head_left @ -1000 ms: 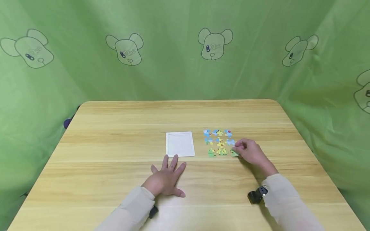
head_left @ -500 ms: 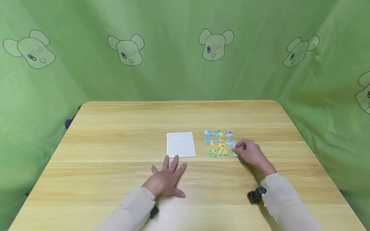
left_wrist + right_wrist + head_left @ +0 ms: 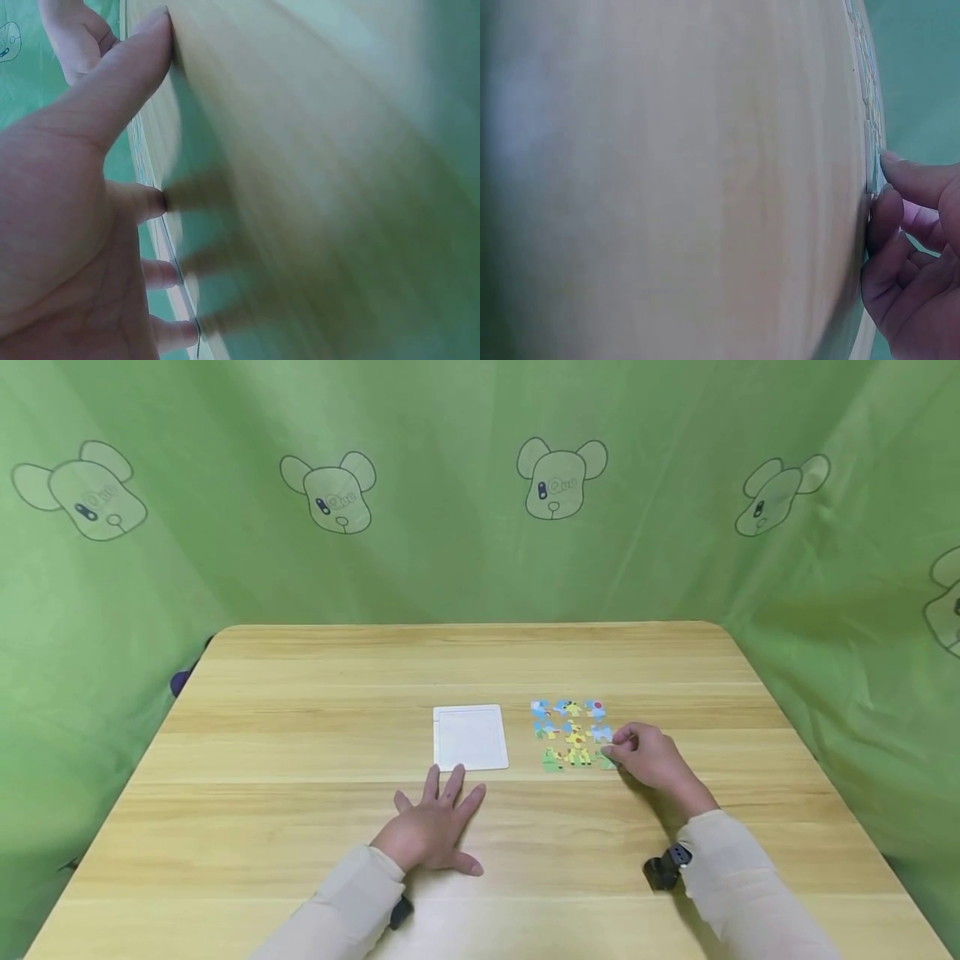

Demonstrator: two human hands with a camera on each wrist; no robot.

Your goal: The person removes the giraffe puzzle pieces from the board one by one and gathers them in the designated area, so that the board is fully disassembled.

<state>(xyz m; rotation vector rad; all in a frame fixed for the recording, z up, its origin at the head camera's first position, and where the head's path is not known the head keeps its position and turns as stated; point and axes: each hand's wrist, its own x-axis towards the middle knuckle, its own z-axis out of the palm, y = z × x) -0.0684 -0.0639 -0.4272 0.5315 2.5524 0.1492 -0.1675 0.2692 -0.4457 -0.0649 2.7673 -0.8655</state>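
A white square puzzle tray [image 3: 471, 738] lies bare near the middle of the table. My left hand [image 3: 433, 828] rests palm down in front of it, fingers spread, two fingertips right at its near edge. To the tray's right, jigsaw pieces [image 3: 576, 735] with a giraffe picture lie in three rows with small gaps. At the near right corner of these, my right hand [image 3: 651, 758] pinches a green puzzle piece [image 3: 607, 760], partly hidden by the thumb. The right wrist view shows the thumb over the piece [image 3: 873, 157] and curled fingers at its edge.
The wooden table [image 3: 300, 693] has rounded far corners. A green curtain [image 3: 450, 568] with printed bear heads surrounds its back and sides. Black wrist cameras, such as the right one [image 3: 663, 868], sit low under each sleeve.
The green corner piece under my right hand was tilted and now lies flat, lined up closer to its neighbouring piece. My left hand keeps its place.
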